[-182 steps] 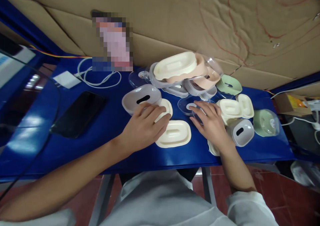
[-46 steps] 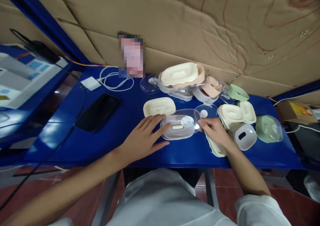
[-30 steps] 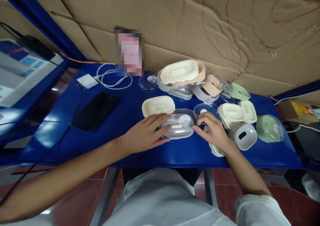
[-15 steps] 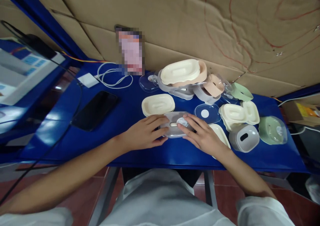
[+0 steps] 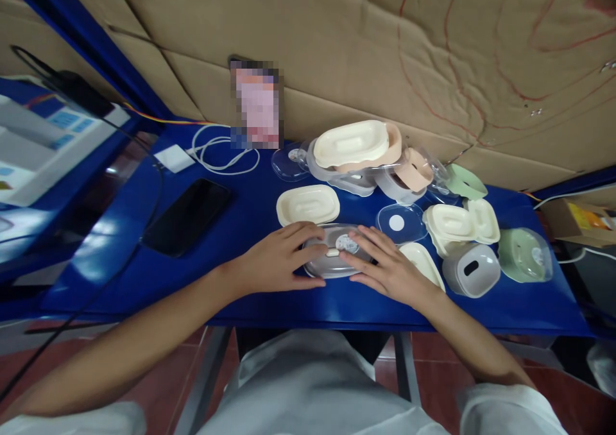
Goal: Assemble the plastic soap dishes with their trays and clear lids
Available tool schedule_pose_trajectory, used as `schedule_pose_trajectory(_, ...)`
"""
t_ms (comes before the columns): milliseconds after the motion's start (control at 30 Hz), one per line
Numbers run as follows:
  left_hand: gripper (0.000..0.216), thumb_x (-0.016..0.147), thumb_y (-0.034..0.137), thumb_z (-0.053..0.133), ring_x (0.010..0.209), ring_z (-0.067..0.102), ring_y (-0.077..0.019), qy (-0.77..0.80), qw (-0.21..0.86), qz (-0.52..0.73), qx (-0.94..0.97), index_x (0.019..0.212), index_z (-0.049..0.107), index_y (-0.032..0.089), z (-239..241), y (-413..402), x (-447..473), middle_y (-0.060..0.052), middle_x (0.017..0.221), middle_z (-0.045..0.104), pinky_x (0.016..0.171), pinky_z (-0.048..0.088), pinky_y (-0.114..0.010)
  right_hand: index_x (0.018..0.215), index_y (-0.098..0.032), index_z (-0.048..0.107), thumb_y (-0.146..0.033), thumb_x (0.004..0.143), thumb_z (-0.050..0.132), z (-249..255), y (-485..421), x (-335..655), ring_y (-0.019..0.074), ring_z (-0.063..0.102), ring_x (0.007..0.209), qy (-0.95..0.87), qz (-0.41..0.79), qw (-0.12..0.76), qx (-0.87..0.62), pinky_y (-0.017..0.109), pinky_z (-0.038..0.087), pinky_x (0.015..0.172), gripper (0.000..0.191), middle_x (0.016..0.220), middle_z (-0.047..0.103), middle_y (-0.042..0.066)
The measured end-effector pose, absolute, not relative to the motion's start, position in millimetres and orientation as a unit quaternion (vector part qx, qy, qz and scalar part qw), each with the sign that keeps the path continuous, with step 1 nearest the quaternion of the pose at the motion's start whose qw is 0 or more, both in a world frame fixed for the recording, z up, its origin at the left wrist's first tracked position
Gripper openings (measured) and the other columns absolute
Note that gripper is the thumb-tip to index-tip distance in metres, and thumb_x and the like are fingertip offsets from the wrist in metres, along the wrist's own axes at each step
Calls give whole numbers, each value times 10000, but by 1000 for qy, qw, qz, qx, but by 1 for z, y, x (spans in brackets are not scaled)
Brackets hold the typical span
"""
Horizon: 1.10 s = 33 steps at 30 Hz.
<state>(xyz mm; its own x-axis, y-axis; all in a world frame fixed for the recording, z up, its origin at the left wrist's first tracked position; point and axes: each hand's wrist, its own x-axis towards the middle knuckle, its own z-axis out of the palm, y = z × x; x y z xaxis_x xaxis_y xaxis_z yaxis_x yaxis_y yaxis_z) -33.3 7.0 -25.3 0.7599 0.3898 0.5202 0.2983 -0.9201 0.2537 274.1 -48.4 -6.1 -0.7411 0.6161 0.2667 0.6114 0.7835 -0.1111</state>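
Grey slotted container [image 5: 332,269] is sitting flat on the blue table [image 5: 269,310] right in front of me, close to the near edge. Looks to have its clear cover [image 5: 332,235] over it, with the printed label [image 5: 347,244] towards the right end and a small cream piece [image 5: 332,253] showing around the slot. I've got both mitts on it: left hand [image 5: 275,258] at the left end, fingers spread over the top with the thumb along the near side, right hand [image 5: 397,271] mirroring it, fingers fanned across the right end and reaching in near the slot. Neither one is balled up or wrapped right round it. How hard I'm pushing, if at all, can't tell from this angle.

My read is that this is the settling-the-cover step, lining up both ends. If so, the next move calls for even contact left and right, plus a look along the rim, since my fingers hide a good chunk of it.

Around it: a cream tray [image 5: 308,205] just behind, a spare clear lid [image 5: 399,224] lying flat beyond my right hand, another cream tray [image 5: 421,263] partly under that hand, and a grey box [image 5: 474,269] tipped over further right.
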Motion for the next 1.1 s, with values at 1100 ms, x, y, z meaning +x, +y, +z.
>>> schedule_pose_trajectory(1100, 274, 952, 359, 779, 1257, 638, -346, 283, 32, 296, 912, 1074, 630, 166, -29, -55, -36, -175, 1266, 666, 1015, 630, -486, 1601, -247, 519, -308, 1085, 610, 2, -44, 293, 250, 625, 1419, -912, 78, 236, -326, 444, 550, 1177, 527, 1550, 634, 116)
